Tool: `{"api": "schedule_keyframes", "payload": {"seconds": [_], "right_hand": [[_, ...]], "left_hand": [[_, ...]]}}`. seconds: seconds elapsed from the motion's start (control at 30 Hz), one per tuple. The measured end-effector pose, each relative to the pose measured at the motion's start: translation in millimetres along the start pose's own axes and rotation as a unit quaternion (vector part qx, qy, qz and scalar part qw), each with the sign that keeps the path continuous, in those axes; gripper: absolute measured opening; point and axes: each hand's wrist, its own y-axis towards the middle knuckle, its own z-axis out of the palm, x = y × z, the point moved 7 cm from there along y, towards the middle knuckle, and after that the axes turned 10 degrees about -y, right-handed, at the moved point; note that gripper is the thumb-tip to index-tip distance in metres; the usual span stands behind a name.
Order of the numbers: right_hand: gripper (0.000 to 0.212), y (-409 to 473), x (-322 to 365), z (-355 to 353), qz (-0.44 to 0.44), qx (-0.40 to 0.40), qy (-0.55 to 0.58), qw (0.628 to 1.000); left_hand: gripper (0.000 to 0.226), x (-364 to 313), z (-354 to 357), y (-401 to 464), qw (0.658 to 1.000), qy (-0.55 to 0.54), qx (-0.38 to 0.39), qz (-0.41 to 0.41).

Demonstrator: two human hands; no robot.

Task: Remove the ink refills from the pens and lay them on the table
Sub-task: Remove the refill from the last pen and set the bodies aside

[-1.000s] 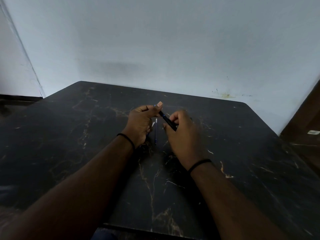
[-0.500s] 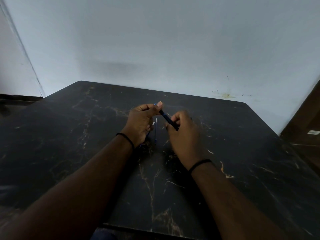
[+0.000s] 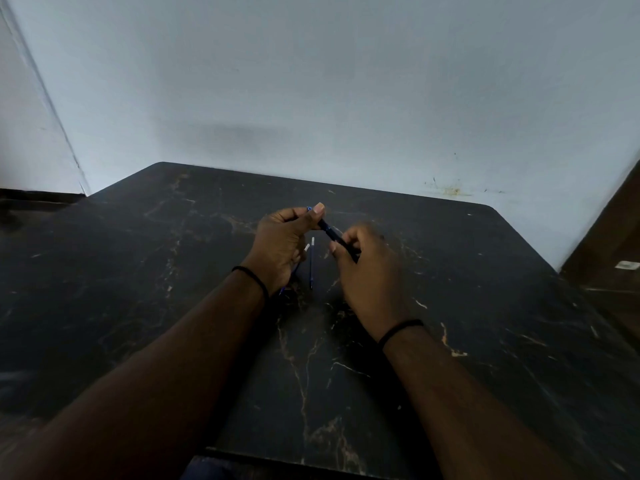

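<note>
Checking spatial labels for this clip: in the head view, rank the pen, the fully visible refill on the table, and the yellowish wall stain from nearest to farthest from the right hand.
1. pen, in the right hand's own grip
2. refill, lying on the table just left of it
3. wall stain, beyond the table's far edge

Dim, flat light with soft shadows, wide-angle bending at the edges, and slight motion blur on the right hand (image 3: 367,271).

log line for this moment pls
left hand pinches pen top | right hand grips pen lower end | two refills on table
</note>
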Motion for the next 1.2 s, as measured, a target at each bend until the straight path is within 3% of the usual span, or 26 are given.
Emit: {"api": "schedule_keyframes", "payload": {"seconds": [0.17,0.27,0.47,0.6,0.73,0.83,0.97,1.1,1.2], "right_hand": [[0.029,1.7,4.1,2.7,-0.013,0.030,-0.042,0.999],[0.018,1.3,2.2,2.1,0.012,0.033,0.000,0.999],[0.016,1.1,1.5,1.4,0.008,0.029,-0.011,1.000],[0.031,0.5,5.4,3.9,-0.013,0.045,-0.065,0.997],[0.018,0.1,4.1,1.7,0.021,0.038,-0.006,0.999],[0.023,-1.0,2.7,0.1,0.023,0.024,0.001,0.999],[0.016,1.0,1.7,1.9,0.011,0.029,-0.016,0.999],[0.034,0.8,5.6,4.8,-0.003,0.051,-0.038,0.998],[0.023,0.9,2.0,4.0,0.027,0.039,0.017,0.999]], "left_hand": [[0.020,-0.4,0.5,-0.6,1.000,0.004,-0.003,0.006],[0.022,-0.8,0.7,-0.7,1.000,0.007,0.002,0.010],[0.018,0.6,-0.5,0.9,1.000,0.004,0.002,0.006],[0.019,0.4,-1.1,1.4,1.000,0.001,0.007,0.006],[0.018,-0.2,0.8,0.6,1.000,0.003,0.011,0.013],[0.017,0.2,0.8,1.1,1.000,-0.001,0.008,0.011],[0.018,0.7,-1.3,1.9,1.000,0.000,0.004,0.010],[0.018,2.1,-2.9,4.1,1.000,0.006,0.005,0.010],[0.018,1.9,-2.7,4.7,1.000,0.006,0.008,0.015]]}}
